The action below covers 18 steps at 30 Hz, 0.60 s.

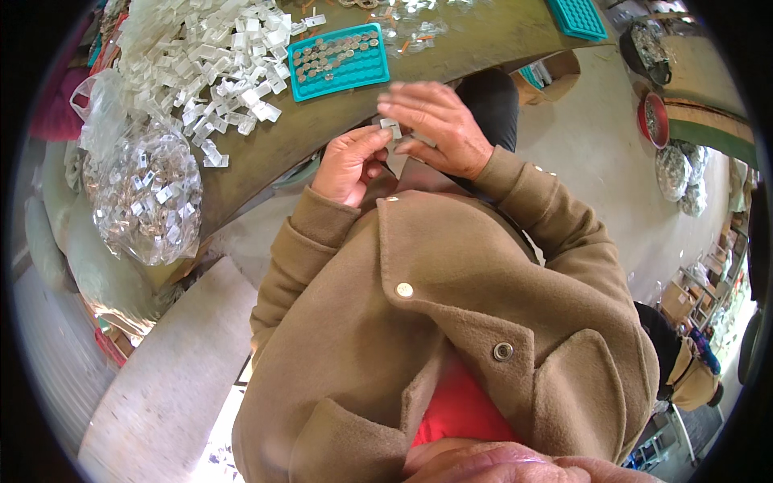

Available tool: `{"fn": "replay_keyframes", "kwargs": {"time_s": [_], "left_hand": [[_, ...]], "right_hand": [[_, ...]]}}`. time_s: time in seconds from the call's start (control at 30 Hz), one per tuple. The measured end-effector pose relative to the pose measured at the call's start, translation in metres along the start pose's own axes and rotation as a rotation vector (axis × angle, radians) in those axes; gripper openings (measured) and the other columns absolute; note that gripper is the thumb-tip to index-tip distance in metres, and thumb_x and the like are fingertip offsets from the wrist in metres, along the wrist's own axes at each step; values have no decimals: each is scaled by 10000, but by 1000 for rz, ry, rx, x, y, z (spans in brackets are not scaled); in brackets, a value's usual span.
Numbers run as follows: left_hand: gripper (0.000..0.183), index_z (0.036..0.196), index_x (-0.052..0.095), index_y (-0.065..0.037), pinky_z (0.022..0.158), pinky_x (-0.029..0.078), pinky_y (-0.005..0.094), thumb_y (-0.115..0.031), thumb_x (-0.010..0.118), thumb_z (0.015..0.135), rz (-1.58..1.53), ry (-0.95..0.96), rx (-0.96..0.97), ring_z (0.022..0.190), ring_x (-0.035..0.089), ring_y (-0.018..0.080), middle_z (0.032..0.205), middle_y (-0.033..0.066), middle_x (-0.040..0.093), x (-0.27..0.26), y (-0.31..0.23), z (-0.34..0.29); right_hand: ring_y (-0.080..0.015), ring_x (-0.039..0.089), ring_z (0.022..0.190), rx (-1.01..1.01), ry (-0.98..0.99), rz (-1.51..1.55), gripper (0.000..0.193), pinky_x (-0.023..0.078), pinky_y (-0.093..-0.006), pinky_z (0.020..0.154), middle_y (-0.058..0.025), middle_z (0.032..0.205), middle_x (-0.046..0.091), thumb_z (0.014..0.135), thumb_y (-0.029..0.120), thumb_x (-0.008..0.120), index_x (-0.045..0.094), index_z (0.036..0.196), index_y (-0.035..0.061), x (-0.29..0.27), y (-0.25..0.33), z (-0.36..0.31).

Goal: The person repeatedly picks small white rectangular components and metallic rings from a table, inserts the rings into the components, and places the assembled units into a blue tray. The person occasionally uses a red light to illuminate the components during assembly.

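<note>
My left hand (349,167) pinches a small clear plastic piece (390,128) between thumb and fingertips, just off the table's near edge. Close by on the right, my right hand (439,129) has its fingers stretched out and its thumb apart, the fingers partly over the piece. Whether it touches the piece I cannot tell. Beyond the hands lies a teal tray (342,90) with rows of small round metallic pieces in its pockets. To its left spreads a big heap of clear plastic pieces (221,60).
A clear bag (145,193) full of small parts hangs at the table's left edge. Stacked teal trays (578,18) sit at the far right, above an open cardboard box (555,78). Farther right are a red bowl (653,121) and a person bending (694,374).
</note>
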<state>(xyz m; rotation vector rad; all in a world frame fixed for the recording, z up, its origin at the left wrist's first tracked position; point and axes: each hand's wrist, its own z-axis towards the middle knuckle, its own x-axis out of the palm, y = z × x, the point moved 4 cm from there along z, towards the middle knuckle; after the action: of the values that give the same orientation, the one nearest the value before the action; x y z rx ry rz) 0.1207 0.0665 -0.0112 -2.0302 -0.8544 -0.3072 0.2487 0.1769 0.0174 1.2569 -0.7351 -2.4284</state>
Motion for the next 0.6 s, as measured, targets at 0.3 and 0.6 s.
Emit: {"fn": "replay_keyframes", "kwargs": {"time_s": [0.3, 0.6], "left_hand": [[254, 1112, 655, 44, 718, 530, 248, -132, 589, 940, 136, 61, 219, 758, 637, 95, 890, 49, 679, 21, -16, 4], [248, 1110, 647, 23, 670, 523, 242, -152, 564, 956, 17, 70, 72, 697, 618, 96, 771, 2, 617, 13, -2, 9]], "right_hand": [[-287, 363, 1346, 196, -204, -580, 304, 268, -439, 1092, -32, 1387, 508, 871, 294, 654, 671, 1165, 218, -36, -58, 7], [-230, 467, 1249, 122, -194, -537, 313, 286, -433, 1088, -4, 1247, 589, 807, 351, 712, 683, 1052, 160, -27, -57, -13]]}}
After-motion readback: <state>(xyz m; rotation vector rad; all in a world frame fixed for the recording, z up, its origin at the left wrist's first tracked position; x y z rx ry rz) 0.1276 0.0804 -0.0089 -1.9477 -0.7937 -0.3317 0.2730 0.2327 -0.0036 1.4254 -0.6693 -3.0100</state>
